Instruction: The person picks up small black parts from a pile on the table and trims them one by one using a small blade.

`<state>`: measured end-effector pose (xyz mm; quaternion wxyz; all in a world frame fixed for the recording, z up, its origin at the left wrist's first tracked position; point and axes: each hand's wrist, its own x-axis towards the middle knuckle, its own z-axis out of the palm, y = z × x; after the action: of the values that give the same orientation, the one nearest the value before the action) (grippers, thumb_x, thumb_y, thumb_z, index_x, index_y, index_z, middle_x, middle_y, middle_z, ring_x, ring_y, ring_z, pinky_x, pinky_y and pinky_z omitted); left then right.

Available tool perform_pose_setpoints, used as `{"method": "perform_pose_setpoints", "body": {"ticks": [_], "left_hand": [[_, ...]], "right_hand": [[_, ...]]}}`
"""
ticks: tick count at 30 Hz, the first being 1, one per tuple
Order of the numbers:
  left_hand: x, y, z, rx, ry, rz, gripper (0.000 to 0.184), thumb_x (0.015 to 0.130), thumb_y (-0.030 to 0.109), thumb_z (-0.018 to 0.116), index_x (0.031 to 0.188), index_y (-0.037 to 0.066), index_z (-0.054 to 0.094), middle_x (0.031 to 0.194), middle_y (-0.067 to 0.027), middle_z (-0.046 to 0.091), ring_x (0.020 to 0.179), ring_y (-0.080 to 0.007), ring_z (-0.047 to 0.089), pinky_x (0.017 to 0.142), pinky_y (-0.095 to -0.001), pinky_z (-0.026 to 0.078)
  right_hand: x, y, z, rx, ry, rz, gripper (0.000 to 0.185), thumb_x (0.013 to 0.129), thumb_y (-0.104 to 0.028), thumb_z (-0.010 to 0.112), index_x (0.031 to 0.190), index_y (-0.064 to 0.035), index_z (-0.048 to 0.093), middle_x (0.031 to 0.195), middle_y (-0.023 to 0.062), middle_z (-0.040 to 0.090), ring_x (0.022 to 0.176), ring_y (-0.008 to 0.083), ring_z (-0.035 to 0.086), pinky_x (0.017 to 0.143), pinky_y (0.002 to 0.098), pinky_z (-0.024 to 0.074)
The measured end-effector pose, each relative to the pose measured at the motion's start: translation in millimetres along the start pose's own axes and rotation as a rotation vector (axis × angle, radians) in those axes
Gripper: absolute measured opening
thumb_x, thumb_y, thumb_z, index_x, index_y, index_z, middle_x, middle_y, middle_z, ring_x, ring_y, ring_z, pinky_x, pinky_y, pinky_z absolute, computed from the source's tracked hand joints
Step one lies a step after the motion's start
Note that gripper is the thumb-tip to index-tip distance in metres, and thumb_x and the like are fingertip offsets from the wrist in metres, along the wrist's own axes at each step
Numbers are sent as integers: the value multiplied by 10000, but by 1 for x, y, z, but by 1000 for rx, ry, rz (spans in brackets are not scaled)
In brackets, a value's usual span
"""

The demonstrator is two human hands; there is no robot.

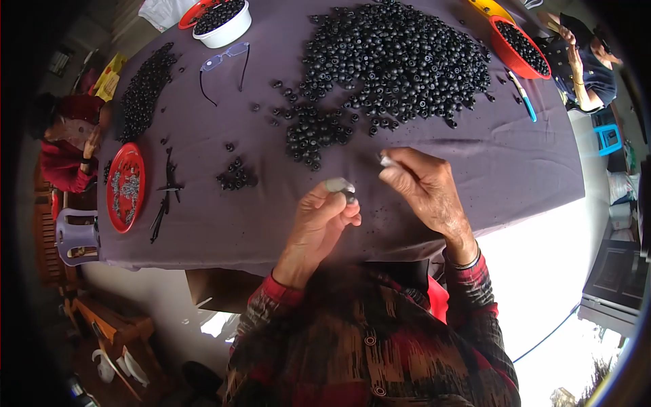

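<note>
My left hand (319, 218) is closed in a pinch on a small black ring-shaped part (349, 195), held just above the cloth near the table's front edge. Something whitish covers the tip of one of its fingers. To the right and slightly farther away, my right hand (424, 186) is pinched too; a pale bit shows at its fingertips, too small to name. Beyond both hands lies a large heap of black ring-shaped parts (400, 61), with a smaller cluster (312, 132) at its near left side. A little pile (235, 175) of them sits left of my left hand.
On the purple cloth (271, 237) are a red tray (129, 226) of small silvery pieces, black tools (169, 186), glasses (227, 57), a white bowl (224, 39), a red bowl (505, 51) and a blue-and-white pen (525, 102). People sit at left (68, 142) and right (583, 68).
</note>
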<state>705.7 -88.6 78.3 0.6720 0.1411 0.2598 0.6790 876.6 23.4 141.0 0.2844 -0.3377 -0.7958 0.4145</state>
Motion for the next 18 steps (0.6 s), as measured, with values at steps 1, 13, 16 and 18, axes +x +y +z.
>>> {"method": "perform_pose_setpoints", "body": {"ticks": [1, 13, 16, 18], "left_hand": [[2, -1, 1, -24, -29, -14, 122, 929, 80, 604, 1048, 73, 633, 853, -32, 646, 763, -119, 604, 696, -296, 530], [-16, 0, -4, -62, -79, -121, 295, 915, 83, 625, 1198, 76, 539, 1006, -60, 603, 781, -107, 579, 677, -278, 550], [-30, 0, -9, -107, -26, -180, 330, 910, 41, 611, 1230, 69, 533, 961, -46, 600, 761, -109, 579, 675, -281, 550], [-35, 9, -10, -2, 48, -148, 320, 905, 33, 615, 1218, 59, 551, 905, -38, 607, 737, -110, 587, 650, -275, 541]], "right_hand": [[1, -2, -2, -53, -85, 23, 334, 857, -246, 740, 1053, 13, 661, 855, 98, 684, 719, 181, 646, 673, 294, 518], [-10, -10, 40, 716, -387, 289, 146, 909, -84, 673, 968, 50, 662, 794, 30, 644, 710, 86, 599, 666, 247, 525], [-5, -9, 44, 536, -406, 337, 155, 905, -133, 670, 957, 13, 679, 730, 39, 645, 679, 104, 609, 640, 281, 523], [4, 4, 49, 198, -388, 227, 145, 891, -164, 668, 921, -24, 688, 696, 60, 653, 650, 158, 650, 617, 330, 526]]}}
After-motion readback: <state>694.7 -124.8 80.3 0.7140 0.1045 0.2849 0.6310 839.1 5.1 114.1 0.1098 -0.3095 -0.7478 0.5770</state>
